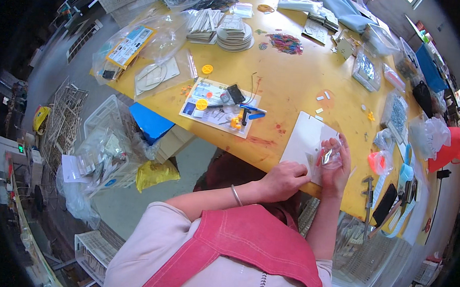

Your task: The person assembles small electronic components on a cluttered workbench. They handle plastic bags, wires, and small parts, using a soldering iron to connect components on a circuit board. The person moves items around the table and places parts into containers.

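Observation:
My right hand (336,172) holds a small clear plastic bag (330,154), fingers curled around it; what is inside is hard to make out. My left hand (284,180) is closed beside it at the table's near edge, with fingertips bent inward. Whatever those fingers pinch, if anything, is hidden. Under and behind both hands lies a white rectangular sheet (305,135). Farther left, a printed sheet (192,109) carries a black box with wires (236,94), yellow wheels (201,104) and a blue-and-black part (253,113).
Stacked pale round plates (235,37) and a pile of colourful paper clips (285,43) sit toward the back of the yellow table (281,89). Calipers (367,199), blue tape (406,172) and filled bags (395,114) crowd the right side. Crates (110,120) stand at left.

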{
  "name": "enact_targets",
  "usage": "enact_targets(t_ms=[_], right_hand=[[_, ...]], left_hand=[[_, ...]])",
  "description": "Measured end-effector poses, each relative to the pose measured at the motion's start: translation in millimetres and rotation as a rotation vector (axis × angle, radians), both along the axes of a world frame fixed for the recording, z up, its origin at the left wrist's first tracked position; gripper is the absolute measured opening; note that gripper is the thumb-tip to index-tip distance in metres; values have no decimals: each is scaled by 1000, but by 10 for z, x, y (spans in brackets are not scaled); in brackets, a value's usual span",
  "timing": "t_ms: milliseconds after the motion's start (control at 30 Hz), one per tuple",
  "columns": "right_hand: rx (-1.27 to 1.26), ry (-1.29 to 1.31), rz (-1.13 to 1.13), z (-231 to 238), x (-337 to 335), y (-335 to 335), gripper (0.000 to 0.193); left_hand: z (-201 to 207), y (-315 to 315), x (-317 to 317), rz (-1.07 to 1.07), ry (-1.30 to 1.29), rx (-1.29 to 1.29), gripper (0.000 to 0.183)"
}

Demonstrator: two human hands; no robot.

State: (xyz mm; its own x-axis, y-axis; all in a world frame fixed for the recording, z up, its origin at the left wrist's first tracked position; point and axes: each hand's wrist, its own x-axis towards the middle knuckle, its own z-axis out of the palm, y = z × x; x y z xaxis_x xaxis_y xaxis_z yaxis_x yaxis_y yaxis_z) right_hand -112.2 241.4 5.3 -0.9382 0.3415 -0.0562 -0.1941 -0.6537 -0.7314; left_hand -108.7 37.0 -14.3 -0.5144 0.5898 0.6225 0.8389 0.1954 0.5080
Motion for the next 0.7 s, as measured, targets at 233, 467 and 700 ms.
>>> enact_targets(t_ms=[233, 467, 700], right_hand=[[-26, 37, 17, -16, -11, 18, 46], [-26, -17, 12, -18, 18, 16, 48], [-11, 11, -8, -72, 5, 49, 50]], left_hand=[[26, -14, -9, -23, -28, -14, 18], [36, -41, -12, -35, -42, -45, 18], [30, -6, -45, -78, -77, -27, 31]])
